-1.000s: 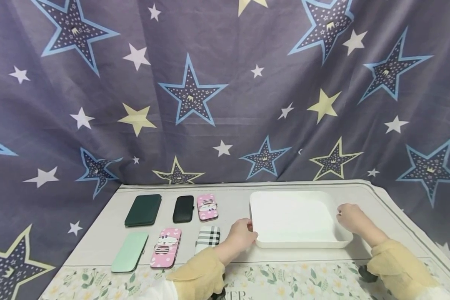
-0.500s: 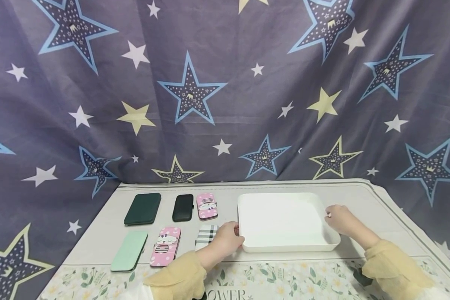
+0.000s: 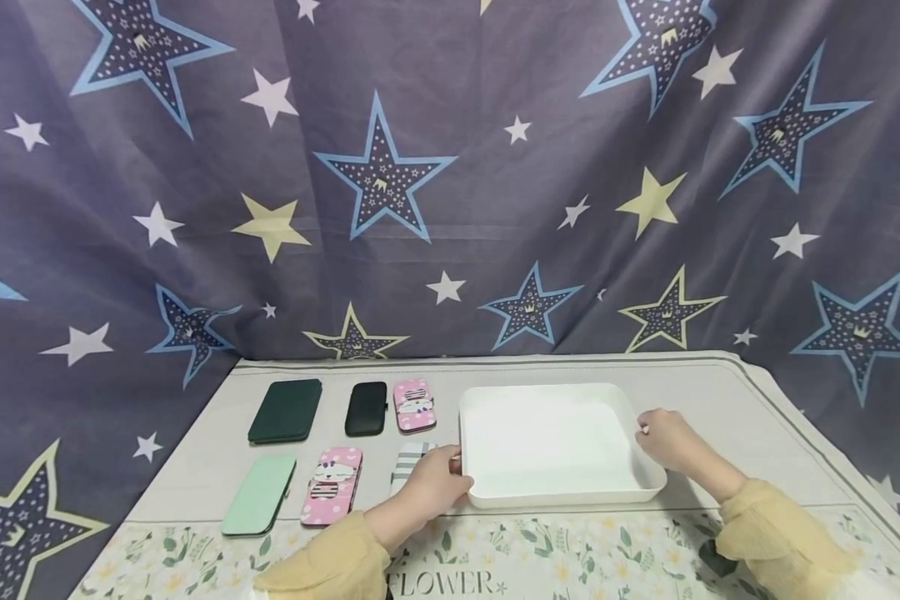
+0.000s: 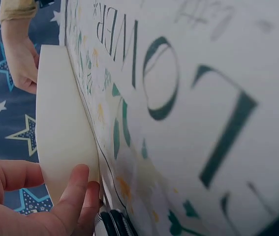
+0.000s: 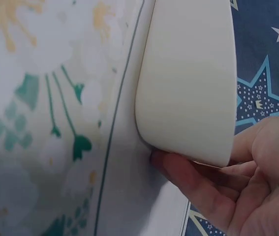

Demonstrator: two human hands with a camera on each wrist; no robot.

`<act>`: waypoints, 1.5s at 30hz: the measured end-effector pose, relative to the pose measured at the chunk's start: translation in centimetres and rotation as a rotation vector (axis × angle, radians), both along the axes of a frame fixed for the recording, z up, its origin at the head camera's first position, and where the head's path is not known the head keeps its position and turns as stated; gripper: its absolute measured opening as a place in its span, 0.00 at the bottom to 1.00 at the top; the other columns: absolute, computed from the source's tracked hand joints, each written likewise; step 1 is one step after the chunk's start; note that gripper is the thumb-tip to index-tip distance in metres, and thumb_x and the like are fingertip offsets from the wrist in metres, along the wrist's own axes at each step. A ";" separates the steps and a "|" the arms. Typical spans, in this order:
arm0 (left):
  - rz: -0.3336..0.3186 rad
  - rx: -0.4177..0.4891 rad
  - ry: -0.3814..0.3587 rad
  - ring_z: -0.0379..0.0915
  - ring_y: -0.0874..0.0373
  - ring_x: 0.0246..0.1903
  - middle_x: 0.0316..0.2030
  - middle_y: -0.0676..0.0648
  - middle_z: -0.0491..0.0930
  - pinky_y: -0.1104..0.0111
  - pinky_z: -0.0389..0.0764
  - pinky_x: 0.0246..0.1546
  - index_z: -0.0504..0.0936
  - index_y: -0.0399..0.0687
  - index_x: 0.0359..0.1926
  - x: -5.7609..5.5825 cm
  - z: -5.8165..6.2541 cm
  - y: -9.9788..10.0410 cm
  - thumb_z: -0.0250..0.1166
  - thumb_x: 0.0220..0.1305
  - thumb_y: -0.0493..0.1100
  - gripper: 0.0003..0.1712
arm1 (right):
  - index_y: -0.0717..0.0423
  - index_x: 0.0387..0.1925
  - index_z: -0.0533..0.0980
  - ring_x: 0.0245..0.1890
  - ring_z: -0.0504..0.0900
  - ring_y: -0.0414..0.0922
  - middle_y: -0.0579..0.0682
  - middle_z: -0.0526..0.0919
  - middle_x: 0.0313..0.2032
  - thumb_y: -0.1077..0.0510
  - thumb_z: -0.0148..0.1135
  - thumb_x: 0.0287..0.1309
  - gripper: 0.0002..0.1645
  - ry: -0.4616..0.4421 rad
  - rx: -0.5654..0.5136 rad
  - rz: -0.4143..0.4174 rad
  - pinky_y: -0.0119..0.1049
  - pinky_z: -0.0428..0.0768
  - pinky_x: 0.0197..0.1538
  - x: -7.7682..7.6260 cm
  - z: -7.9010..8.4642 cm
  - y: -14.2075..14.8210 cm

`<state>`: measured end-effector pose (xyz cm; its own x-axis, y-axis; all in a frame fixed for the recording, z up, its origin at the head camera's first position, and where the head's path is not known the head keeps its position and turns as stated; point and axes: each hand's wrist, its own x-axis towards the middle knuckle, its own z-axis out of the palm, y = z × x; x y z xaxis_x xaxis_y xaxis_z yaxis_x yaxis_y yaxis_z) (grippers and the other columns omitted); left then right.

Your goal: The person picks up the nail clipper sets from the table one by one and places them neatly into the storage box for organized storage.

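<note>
A shallow white plastic tray sits on the table in the head view, with nothing lying in it. My left hand grips its left end; in the left wrist view the thumb lies against the outer wall and a finger reaches to the rim. At the opposite end, my right hand holds the tray's right wall. The right wrist view shows those fingers curled at the tray's lower corner. Partly behind my left hand is a black-and-white checked case.
Left of the tray lie several flat cases: dark green, black, small pink, mint green and larger pink. A star-patterned curtain hangs behind the table. Flower-printed cloth covers the front.
Both hands have shifted the tray to the left, closer to the cases. My left hand now covers more of the checked case. The other cases stay where they were.
</note>
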<state>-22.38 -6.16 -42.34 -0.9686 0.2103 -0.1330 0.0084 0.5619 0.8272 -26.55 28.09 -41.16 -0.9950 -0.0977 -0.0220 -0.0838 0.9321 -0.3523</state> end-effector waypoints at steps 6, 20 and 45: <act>-0.025 -0.007 0.005 0.76 0.52 0.43 0.45 0.39 0.79 0.54 0.77 0.49 0.67 0.29 0.62 0.5 0.0 -0.8 0.61 0.58 0.35 0.30 | 0.77 0.41 0.74 0.27 0.81 0.48 0.63 0.82 0.30 0.66 0.54 0.58 0.15 -0.009 -0.012 0.015 0.38 0.82 0.30 0.4 0.0 -0.5; -0.089 -0.038 0.043 0.64 0.62 0.22 0.26 0.49 0.72 0.77 0.65 0.15 0.61 0.22 0.63 1.6 0.4 -1.6 0.60 0.60 0.35 0.33 | 0.78 0.46 0.71 0.21 0.81 0.43 0.62 0.81 0.31 0.66 0.53 0.58 0.18 -0.136 -0.090 0.028 0.33 0.81 0.23 0.6 0.5 -0.8; -0.100 -0.025 0.041 0.66 0.62 0.22 0.25 0.50 0.74 0.77 0.66 0.15 0.66 0.27 0.62 1.6 0.5 -1.6 0.60 0.59 0.33 0.30 | 0.75 0.38 0.76 0.22 0.85 0.47 0.55 0.83 0.21 0.64 0.55 0.57 0.14 -0.434 -0.083 0.014 0.35 0.84 0.28 -6.5 3.1 -1.2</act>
